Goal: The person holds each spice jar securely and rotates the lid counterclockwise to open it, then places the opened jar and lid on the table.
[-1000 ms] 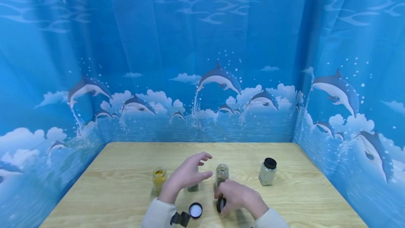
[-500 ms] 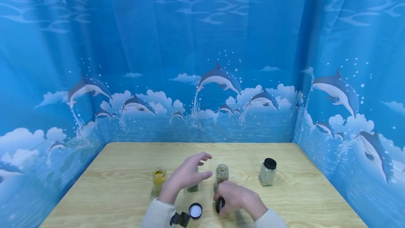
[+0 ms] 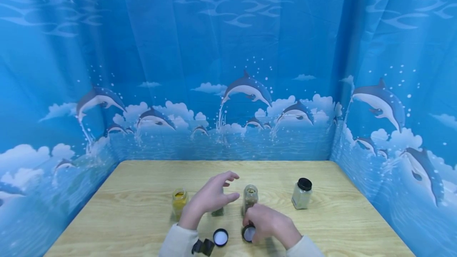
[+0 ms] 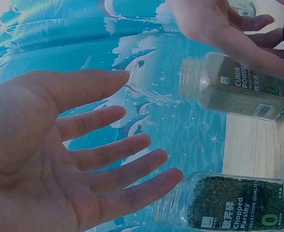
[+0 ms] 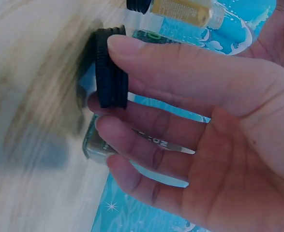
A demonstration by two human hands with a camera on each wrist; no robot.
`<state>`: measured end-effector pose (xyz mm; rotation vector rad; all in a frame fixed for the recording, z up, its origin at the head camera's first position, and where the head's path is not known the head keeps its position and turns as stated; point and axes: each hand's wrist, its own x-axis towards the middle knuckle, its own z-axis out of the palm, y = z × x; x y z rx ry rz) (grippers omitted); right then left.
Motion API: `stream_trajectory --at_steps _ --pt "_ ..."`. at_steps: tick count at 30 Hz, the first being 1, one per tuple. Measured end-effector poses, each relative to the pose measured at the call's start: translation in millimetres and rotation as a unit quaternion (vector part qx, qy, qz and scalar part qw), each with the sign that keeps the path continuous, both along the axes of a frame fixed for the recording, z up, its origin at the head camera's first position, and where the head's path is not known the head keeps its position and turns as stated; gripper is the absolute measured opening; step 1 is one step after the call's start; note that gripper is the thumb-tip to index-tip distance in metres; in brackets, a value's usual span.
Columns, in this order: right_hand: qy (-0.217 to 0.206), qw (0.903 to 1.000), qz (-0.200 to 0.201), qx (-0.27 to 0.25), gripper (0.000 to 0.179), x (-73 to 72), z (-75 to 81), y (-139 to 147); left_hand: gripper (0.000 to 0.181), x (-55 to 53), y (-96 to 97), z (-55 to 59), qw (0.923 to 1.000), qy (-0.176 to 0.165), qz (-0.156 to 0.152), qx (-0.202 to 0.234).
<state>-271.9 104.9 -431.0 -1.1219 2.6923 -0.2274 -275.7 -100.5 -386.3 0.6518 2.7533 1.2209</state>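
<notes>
My right hand pinches a black screw lid between thumb and fingers, low over the table. The lid's pale inside faces up in the head view. Just beyond stands an uncapped glass jar of cumin powder, its label readable in the left wrist view. My left hand holds nothing; its fingers are spread and fairly straight. Nearest to it is an uncapped jar of chopped parsley, mostly hidden behind that hand in the head view. On its left stands an uncapped jar of yellow powder.
Another black lid lies inside-up on the wooden table between the forearms. A jar with a black lid on stands to the right. Blue dolphin-print curtains enclose the table's back and sides.
The lid in my right hand has tipped from nearly on edge to flatter, showing more of its pale inside. My left hand and the jars have stayed where they were.
</notes>
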Motion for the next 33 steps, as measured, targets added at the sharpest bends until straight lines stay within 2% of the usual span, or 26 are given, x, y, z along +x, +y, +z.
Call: stream_trajectory --at_steps 6,12,15,18,22,27,33 --pt "-0.001 1.0000 -0.008 -0.003 0.026 0.4 -3.7 -1 0.048 -0.1 -0.5 -0.4 1.0000 -0.006 0.003 0.002" --pt "0.016 0.9997 -0.010 0.013 0.032 0.0 -4.5 -2 0.048 -0.5 -0.1 0.0 1.0000 -0.005 0.000 0.003" --pt "-0.013 0.9991 -0.038 0.016 0.042 0.8 -0.3 -1 0.048 -0.2 0.2 0.2 1.0000 -0.003 -0.001 0.003" --pt "-0.055 0.9961 -0.068 0.008 0.049 1.6 9.3 4 0.049 0.7 1.0 -0.2 1.0000 -0.001 -0.001 0.005" --pt "-0.088 0.9930 -0.075 -0.023 0.049 3.6 29.2 20 0.049 3.9 4.3 0.3 0.9998 0.003 -0.008 0.017" --pt "-0.072 0.9907 -0.079 -0.083 0.046 2.1 56.2 53 0.049 6.4 15.1 2.8 0.9986 0.021 -0.024 0.043" --pt "-0.028 0.9786 -0.157 -0.130 0.037 -6.3 78.0 96 0.051 9.8 39.8 3.2 0.9960 0.032 -0.042 0.072"
